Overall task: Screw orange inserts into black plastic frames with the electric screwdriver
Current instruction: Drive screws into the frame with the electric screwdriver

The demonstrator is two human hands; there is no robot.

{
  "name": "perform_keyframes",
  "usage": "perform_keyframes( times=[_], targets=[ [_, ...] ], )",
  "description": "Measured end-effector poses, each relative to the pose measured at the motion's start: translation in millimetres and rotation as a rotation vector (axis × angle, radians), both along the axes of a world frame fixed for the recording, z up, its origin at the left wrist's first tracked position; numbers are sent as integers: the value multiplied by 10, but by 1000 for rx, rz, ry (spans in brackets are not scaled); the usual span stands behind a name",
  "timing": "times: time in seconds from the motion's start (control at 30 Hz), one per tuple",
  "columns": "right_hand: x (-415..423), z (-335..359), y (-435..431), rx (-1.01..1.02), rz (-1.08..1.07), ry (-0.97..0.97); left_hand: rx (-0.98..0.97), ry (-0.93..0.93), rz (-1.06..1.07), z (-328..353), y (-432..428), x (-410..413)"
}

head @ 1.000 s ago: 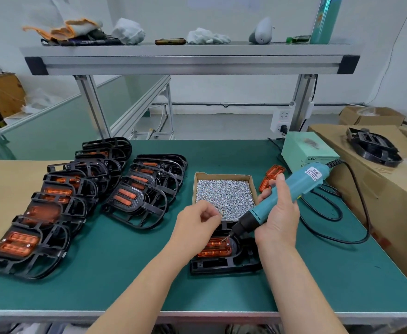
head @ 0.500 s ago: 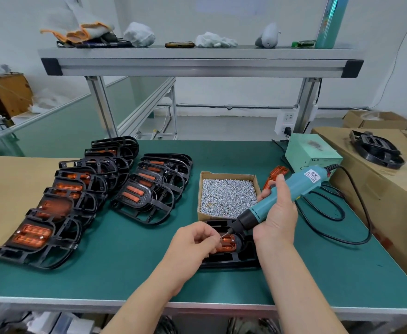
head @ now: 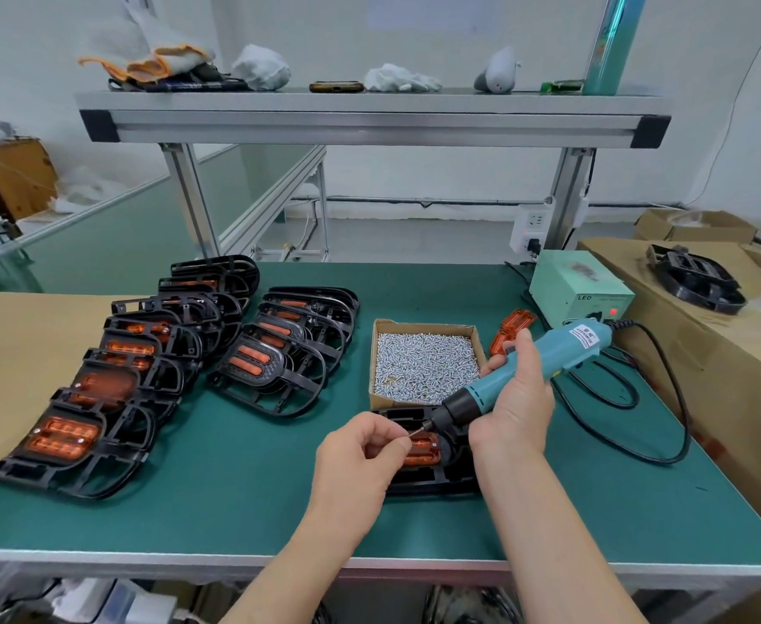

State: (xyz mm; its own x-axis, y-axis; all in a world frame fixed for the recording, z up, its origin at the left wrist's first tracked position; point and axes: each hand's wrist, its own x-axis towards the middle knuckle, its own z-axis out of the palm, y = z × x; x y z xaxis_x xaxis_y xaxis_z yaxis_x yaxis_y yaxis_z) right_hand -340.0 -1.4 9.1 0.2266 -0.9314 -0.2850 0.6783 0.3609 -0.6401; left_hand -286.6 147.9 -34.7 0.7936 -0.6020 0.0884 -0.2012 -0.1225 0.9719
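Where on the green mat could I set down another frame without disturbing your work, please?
The mat is bare along the near edge, between the rows of finished frames and the left hand, and right of the right hand, inside the looping cable. It is crowded around the screw box and power supply.

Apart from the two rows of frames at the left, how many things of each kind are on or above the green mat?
Electric screwdriver: 1
Box of screws: 1
Green power unit: 1
Black frame with insert: 1
Loose orange inserts: 2
Total: 6
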Motion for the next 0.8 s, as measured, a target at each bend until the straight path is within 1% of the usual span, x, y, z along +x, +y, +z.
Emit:
perform_keyframes(
  times=[0.07,0.17,0.27,0.33,0.4,0.5,0.6,0.67,0.8],
  targets=[
    [-6,-13,-3,10,21,-6,56,-35,-37,16,17,16],
    [-4,-40,13,-49,47,12,172,-68,-153,59,39,74],
    [28,-39,49,-74,39,52,218,-80,-132,92,42,108],
    [53,-35,60,-69,23,72,230,-131,-89,100,41,103],
    [75,-39,61,-54,7,88,238,-271,-48,94,47,78],
    [91,-69,57,-36,-9,117,257,-556,-17,68,76,11],
    [91,-101,52,-11,1,131,249,-751,-17,41,95,-29],
    [87,-115,49,12,11,135,245,-811,-10,44,94,-35],
    [82,-125,38,41,8,139,242,-860,-4,79,79,-59]
  ],
)
